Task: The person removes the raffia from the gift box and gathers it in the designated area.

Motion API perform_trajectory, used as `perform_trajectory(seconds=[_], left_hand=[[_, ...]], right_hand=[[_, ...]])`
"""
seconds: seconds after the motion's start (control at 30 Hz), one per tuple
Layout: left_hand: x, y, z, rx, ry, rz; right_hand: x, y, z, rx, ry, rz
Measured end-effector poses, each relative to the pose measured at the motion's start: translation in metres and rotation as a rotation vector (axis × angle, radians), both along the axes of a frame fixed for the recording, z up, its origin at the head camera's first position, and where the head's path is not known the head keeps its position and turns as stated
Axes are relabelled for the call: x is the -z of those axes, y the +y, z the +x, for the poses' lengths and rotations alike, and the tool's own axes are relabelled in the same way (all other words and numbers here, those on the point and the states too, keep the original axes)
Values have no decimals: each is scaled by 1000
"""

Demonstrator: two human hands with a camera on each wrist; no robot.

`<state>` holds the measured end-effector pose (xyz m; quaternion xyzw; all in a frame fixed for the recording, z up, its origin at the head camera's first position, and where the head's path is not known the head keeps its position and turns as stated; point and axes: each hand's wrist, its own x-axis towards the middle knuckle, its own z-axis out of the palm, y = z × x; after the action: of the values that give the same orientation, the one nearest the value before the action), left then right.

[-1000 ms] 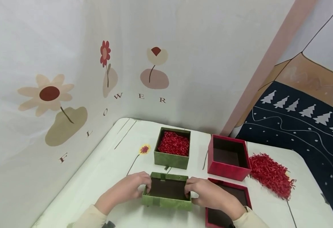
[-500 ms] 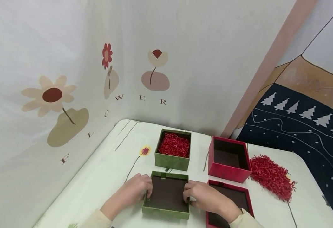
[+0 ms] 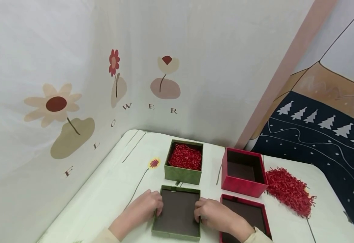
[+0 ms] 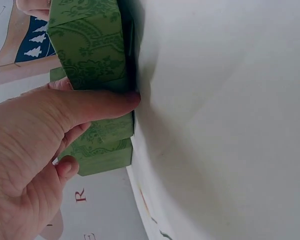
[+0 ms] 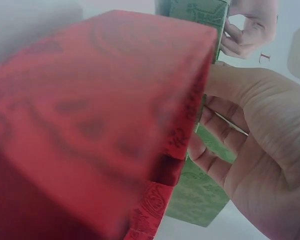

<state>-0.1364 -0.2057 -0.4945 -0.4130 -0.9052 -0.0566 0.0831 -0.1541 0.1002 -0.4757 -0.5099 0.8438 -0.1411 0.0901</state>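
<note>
A shallow green box lid (image 3: 178, 213) lies open side up on the table, its dark inside showing. My left hand (image 3: 145, 207) pinches its left wall, thumb outside and fingertips over the rim. At the opposite wall my right hand (image 3: 214, 214) grips the rim in the same way. In the left wrist view, the thumb presses low on the patterned green side (image 4: 90, 55). A red lid (image 5: 105, 100) fills much of the right wrist view and hides part of the right hand's grip.
Behind the lid stands a green box (image 3: 182, 174) filled with red shredded paper (image 3: 185, 157). A red box (image 3: 243, 186) with a bare dark inside is to its right. The red lid (image 3: 244, 211) lies by my right forearm. Loose red shreds (image 3: 290, 191) are heaped at far right.
The green lid has gone from tilted and raised to flat, its near edge coming down toward me. Both hands have kept their hold on its sides and moved slightly lower.
</note>
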Motion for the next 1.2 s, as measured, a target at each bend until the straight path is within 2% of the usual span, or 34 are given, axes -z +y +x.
perform_trajectory(seconds=[0.2, 0.37, 0.57, 0.7, 0.9, 0.97, 1.03, 1.13, 1.2], left_hand=[[1, 0, 2, 9, 58, 15], [1, 0, 3, 9, 69, 20], [1, -1, 5, 10, 47, 34], [2, -1, 4, 3, 19, 51], [0, -1, 7, 3, -31, 123], [-6, -2, 7, 17, -44, 164], [-17, -5, 6, 8, -72, 218], [-41, -12, -2, -54, -90, 321], [-58, -16, -10, -122, -79, 400]], right_hand=[[2, -1, 2, 3, 17, -3], [2, -2, 3, 16, 1, 5], [3, -2, 4, 26, -1, 4], [2, -3, 6, 53, -32, 2], [-6, -2, 7, 75, -59, -4], [-13, -1, 8, 93, -87, -13], [-25, 1, 7, 116, -110, -26], [-48, 4, 0, 142, -89, -40], [-63, 3, -10, 135, -31, -55]])
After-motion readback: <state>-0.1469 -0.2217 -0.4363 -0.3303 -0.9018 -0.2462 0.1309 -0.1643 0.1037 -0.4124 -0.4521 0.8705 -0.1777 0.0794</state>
